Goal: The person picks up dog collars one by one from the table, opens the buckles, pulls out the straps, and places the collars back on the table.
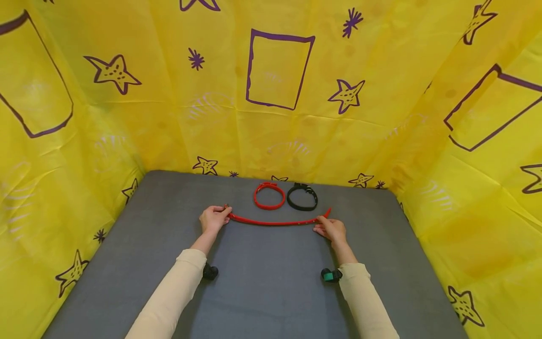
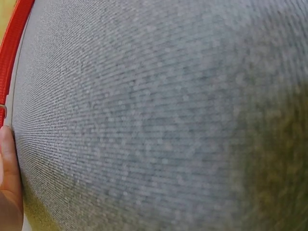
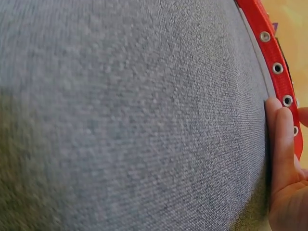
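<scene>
So, a red strap [image 1: 271, 223] extends just below the head view's centre — the left hand [image 1: 214, 220] pinches its left end, the right hand [image 1: 332, 230] near its right tip. If one pinch slips, I think, it could spring upward, knocking the red loop [image 1: 269, 207].

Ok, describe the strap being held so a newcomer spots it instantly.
Find the grey surface, then the left hand and right hand over it. The red strap spans between them, stretched nearly straight; its neighbours, the red loop and black loop, are closed into rings.
</scene>
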A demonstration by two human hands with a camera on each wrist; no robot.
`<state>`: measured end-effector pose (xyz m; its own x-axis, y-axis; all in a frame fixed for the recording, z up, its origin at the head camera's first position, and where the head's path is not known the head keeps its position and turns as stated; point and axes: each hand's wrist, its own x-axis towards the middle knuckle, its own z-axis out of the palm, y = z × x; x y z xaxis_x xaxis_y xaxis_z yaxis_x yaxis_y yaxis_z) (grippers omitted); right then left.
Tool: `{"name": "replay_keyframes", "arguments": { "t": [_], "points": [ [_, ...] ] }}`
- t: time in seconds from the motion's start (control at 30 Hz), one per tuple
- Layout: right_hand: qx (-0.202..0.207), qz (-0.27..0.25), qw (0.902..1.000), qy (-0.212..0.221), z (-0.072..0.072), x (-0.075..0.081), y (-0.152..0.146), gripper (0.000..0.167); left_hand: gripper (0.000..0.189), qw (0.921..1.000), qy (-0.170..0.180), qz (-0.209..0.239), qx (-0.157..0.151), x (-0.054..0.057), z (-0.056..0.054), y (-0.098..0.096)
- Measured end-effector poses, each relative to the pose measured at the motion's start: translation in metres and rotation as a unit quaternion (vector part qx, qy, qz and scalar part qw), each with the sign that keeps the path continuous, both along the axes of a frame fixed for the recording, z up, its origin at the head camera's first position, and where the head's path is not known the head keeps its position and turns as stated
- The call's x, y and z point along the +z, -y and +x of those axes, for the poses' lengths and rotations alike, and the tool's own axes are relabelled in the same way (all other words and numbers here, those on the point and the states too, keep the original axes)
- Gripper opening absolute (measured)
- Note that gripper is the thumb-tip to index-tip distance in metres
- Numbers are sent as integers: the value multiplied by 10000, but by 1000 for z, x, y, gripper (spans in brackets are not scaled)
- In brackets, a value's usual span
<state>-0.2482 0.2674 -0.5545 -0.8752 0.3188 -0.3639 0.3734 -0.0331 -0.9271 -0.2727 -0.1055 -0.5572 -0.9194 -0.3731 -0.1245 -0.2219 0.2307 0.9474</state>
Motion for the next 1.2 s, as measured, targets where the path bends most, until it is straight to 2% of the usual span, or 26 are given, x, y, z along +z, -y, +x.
{"name": "replay_keyframes", "arguments": {
  "t": [0.17, 0.37, 0.7, 0.97, 1.2],
  "points": [
    [36, 117, 9999, 14, -1, -1, -2, 31, 36, 9998, 47, -98, -135, 1, -1, 1],
    [150, 160, 9998, 7, -2, -5, -4, 31, 36, 9994, 66, -320, -106, -2, 0, 2],
    [155, 184, 9997, 1, 0, -9, -5, 29, 32, 9983, -109, -546, -167, -4, 6, 2],
    [43, 141, 9998, -125, 0, -10, -4, 26, 32, 9982, -198, -553, -118, -6, 4, 1],
    [55, 149, 9997, -177, 0, -7, -1, 26, 32, 9980, -497, -383, -110, -3, 6, 0]
  ]
}}
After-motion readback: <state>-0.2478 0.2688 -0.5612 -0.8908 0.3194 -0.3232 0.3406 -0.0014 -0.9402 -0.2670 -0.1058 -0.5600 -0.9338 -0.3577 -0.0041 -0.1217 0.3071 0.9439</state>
